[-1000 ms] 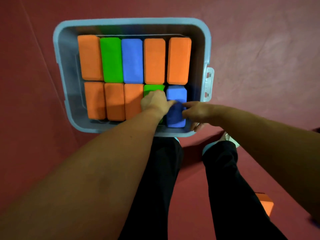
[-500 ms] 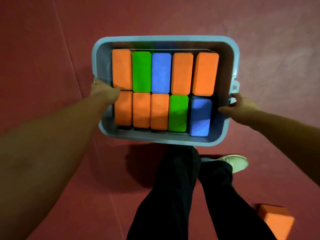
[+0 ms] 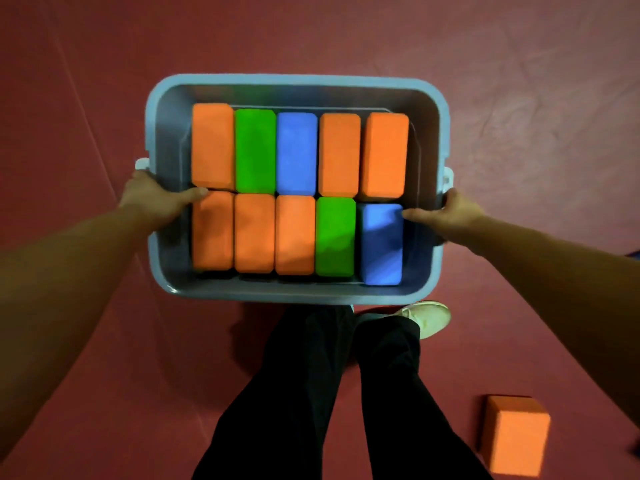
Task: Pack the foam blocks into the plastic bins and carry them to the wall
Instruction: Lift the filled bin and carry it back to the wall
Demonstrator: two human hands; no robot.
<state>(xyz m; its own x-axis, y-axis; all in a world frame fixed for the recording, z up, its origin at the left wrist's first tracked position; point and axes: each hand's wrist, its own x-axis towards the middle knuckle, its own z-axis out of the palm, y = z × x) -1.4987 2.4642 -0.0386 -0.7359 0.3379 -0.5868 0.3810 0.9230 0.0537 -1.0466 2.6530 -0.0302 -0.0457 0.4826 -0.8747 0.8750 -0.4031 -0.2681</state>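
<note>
While the plastic bin (image 3: 298, 81) sits in the middle of the frame with ten foam blocks (image 3: 294, 233) packed in two rows of five, each hand grasps one of its short sides. The left hand (image 3: 156, 199) is at the left wall, thumb hooked over the rim and lying against an orange block, and the right hand (image 3: 450, 213) is at the right wall, thumb reaching in to the blue block (image 3: 381, 244). The other fingers go under the rim and are hidden, so I cannot tell how far they wrap. The bin seems to be held off the red floor covering (image 3: 104, 81), above the person's legs. The hold appears to depend on thumbs and rim lips alone, so a tilt or a slipping palm could drop one end and spill the light blocks. The blue block at the lower right sits lower than its neighbours, slightly skewed, with a gap beside it, and could shift as the bin sways. The bin hides much of the ground ahead of the feet. A loose orange block (image 3: 516, 438) lies at the lower right of the frame, below and right of the white shoe (image 3: 429, 317), where a sideways or backward step could catch it. It also suggests packing is unfinished. No brand, label or writing can be read on the bin, blocks or floor.
</note>
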